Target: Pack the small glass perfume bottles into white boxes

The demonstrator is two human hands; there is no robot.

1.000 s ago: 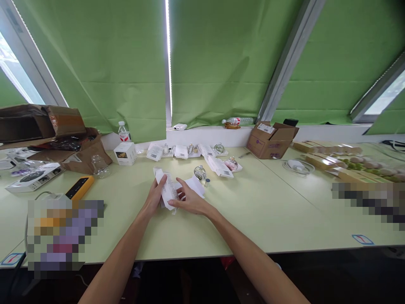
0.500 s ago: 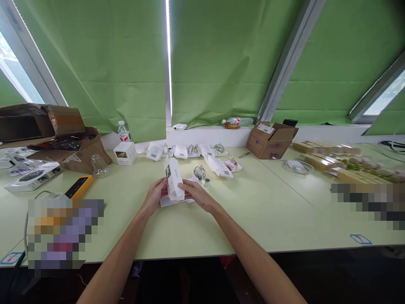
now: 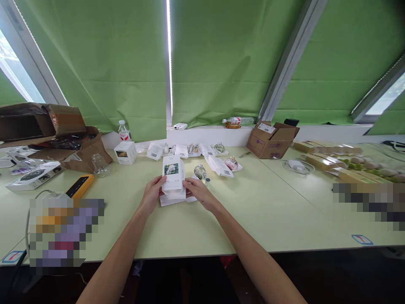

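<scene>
Pinching box (image 3: 172,171) by opposite sides between left hand (image 3: 152,194) and right hand (image 3: 201,194), over paper (image 3: 167,202) on the table (image 3: 253,215). Pointing its long axis forward, with bottle (image 3: 200,172) just beyond right hand, the nearer of the two.

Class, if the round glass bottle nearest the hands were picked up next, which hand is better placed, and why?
The right hand, probably: the round bottle is just beyond it, while the left hand is farther away, across the white box both hold.
</scene>
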